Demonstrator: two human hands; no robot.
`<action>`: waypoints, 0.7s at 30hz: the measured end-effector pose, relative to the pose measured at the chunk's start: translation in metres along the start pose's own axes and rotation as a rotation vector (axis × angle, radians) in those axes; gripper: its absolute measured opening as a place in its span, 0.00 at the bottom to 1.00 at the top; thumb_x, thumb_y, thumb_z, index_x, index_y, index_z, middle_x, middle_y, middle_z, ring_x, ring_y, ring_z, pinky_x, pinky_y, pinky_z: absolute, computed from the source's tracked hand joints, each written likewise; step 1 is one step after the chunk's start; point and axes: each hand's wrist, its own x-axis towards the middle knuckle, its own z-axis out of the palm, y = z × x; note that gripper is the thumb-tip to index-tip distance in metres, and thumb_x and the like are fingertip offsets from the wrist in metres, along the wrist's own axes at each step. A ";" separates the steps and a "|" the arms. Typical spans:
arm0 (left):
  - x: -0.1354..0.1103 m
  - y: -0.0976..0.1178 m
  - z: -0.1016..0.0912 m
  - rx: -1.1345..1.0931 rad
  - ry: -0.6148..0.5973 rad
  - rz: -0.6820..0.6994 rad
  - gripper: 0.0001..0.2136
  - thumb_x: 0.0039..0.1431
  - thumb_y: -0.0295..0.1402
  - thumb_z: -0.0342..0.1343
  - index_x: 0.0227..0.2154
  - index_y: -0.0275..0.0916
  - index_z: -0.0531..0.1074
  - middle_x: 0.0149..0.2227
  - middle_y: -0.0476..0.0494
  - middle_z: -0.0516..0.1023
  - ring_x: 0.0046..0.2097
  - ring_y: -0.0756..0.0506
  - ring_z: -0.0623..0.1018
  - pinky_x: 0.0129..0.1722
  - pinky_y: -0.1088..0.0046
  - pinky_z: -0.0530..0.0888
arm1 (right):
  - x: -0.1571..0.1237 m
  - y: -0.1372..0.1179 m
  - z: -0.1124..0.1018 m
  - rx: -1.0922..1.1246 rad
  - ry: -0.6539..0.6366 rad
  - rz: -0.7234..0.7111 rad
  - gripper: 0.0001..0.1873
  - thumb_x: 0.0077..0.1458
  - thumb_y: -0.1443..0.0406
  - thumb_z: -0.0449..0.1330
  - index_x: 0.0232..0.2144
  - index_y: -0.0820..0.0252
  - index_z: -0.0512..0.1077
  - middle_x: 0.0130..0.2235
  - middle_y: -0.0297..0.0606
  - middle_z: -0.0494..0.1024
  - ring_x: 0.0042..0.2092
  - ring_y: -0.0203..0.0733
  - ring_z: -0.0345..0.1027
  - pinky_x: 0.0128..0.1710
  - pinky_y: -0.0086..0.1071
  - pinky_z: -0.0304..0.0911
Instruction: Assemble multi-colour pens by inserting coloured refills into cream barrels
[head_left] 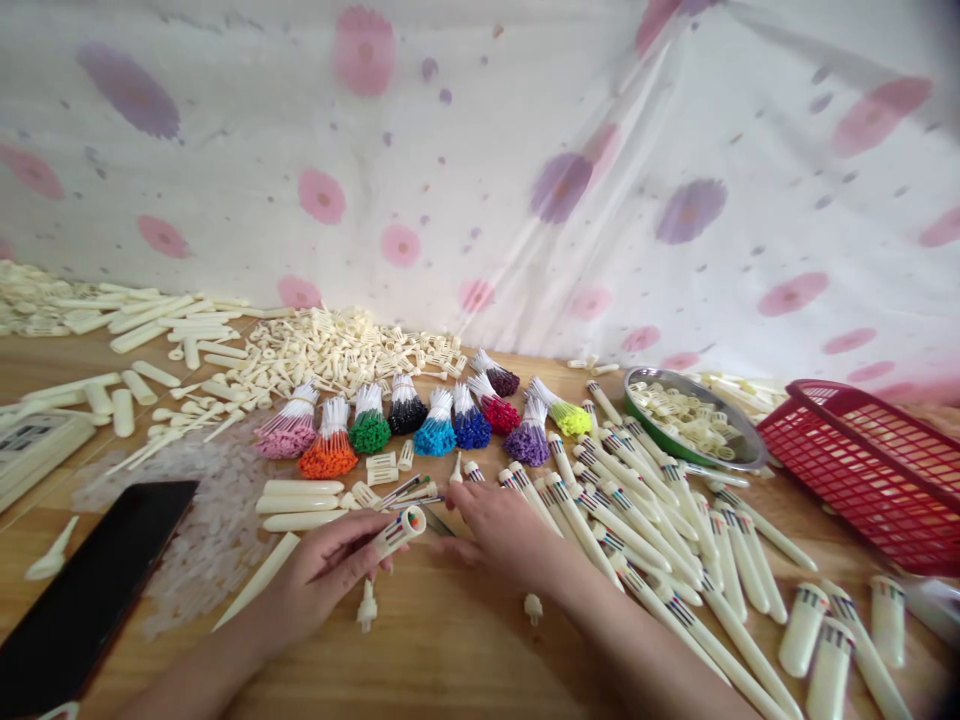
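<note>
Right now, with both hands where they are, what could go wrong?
1. The left hand holds a barrel whose end looks open. If it tilts, the coloured parts inside might slide out.
2. Small tips lie loose near the wrists, and a forearm could sweep them away.
3. The right hand lies beside the pens. A push may set them rolling.
</note>
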 end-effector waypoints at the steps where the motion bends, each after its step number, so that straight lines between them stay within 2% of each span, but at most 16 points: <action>1: 0.000 -0.003 0.000 -0.008 0.026 0.007 0.13 0.53 0.39 0.58 0.41 0.42 0.78 0.34 0.43 0.82 0.33 0.43 0.80 0.33 0.71 0.78 | 0.002 0.000 0.007 -0.060 -0.037 -0.011 0.19 0.54 0.54 0.57 0.40 0.63 0.66 0.41 0.47 0.74 0.41 0.49 0.68 0.36 0.36 0.61; 3: 0.000 -0.008 -0.002 0.008 0.076 0.042 0.12 0.49 0.36 0.62 0.39 0.43 0.78 0.36 0.43 0.82 0.36 0.43 0.80 0.36 0.71 0.78 | 0.006 0.000 0.018 -0.134 -0.070 -0.028 0.18 0.54 0.55 0.58 0.40 0.65 0.67 0.42 0.49 0.74 0.44 0.52 0.68 0.39 0.38 0.62; 7: 0.003 -0.012 -0.005 0.075 0.113 0.195 0.11 0.49 0.29 0.62 0.37 0.46 0.77 0.39 0.45 0.79 0.43 0.44 0.78 0.42 0.72 0.75 | 0.011 -0.002 0.025 -0.142 -0.074 -0.037 0.07 0.58 0.66 0.55 0.39 0.64 0.68 0.41 0.47 0.75 0.44 0.48 0.69 0.38 0.34 0.62; 12: 0.005 -0.010 -0.011 0.162 0.056 0.373 0.12 0.54 0.25 0.57 0.39 0.46 0.75 0.38 0.45 0.76 0.41 0.45 0.76 0.42 0.70 0.74 | 0.008 0.005 0.002 -0.116 -0.023 0.100 0.07 0.61 0.69 0.50 0.41 0.62 0.65 0.33 0.41 0.78 0.33 0.43 0.72 0.27 0.29 0.58; 15: 0.004 -0.008 -0.012 0.201 0.074 0.430 0.12 0.55 0.23 0.56 0.39 0.46 0.74 0.37 0.45 0.75 0.40 0.46 0.76 0.41 0.71 0.73 | -0.002 0.009 -0.021 -0.033 0.140 0.147 0.07 0.61 0.69 0.49 0.42 0.62 0.64 0.34 0.40 0.78 0.33 0.42 0.72 0.29 0.29 0.58; 18: 0.003 -0.008 -0.012 0.238 0.078 0.477 0.10 0.56 0.24 0.56 0.39 0.44 0.74 0.37 0.44 0.75 0.40 0.46 0.76 0.41 0.71 0.73 | -0.017 0.009 -0.041 0.094 0.351 -0.015 0.07 0.62 0.66 0.49 0.42 0.61 0.65 0.35 0.39 0.77 0.35 0.40 0.71 0.31 0.28 0.59; 21: 0.003 -0.008 -0.011 0.258 0.078 0.498 0.10 0.56 0.24 0.55 0.39 0.43 0.74 0.37 0.44 0.75 0.40 0.46 0.76 0.40 0.71 0.74 | -0.029 0.001 -0.052 0.136 0.472 -0.250 0.07 0.62 0.65 0.50 0.37 0.61 0.67 0.31 0.38 0.75 0.33 0.37 0.68 0.30 0.28 0.59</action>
